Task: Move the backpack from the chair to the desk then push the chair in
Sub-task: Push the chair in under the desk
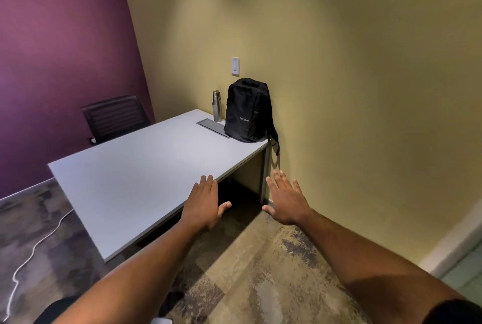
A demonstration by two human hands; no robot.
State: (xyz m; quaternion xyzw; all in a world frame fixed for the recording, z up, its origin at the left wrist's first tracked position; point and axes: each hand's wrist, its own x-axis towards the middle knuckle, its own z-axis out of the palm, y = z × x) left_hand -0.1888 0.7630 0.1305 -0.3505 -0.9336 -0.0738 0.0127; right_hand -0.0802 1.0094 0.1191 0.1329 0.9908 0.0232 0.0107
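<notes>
A black backpack (pixel 247 111) stands upright on the far right corner of the white desk (pixel 135 175), leaning against the yellow wall, one strap hanging over the desk's edge. A black chair (pixel 114 117) stands behind the desk's far side, by the purple wall; only its backrest shows. My left hand (pixel 204 205) is stretched out with fingers apart over the desk's near edge, holding nothing. My right hand (pixel 285 199) is spread open in the air to the right of the desk, near its metal leg, also holding nothing.
A steel bottle (pixel 217 106) stands left of the backpack, behind a grey cable hatch (pixel 212 126) set in the desktop. A white cable (pixel 36 245) snakes over the carpet at the left. A wall switch (pixel 235 65) sits above the backpack. Patterned carpet lies in front.
</notes>
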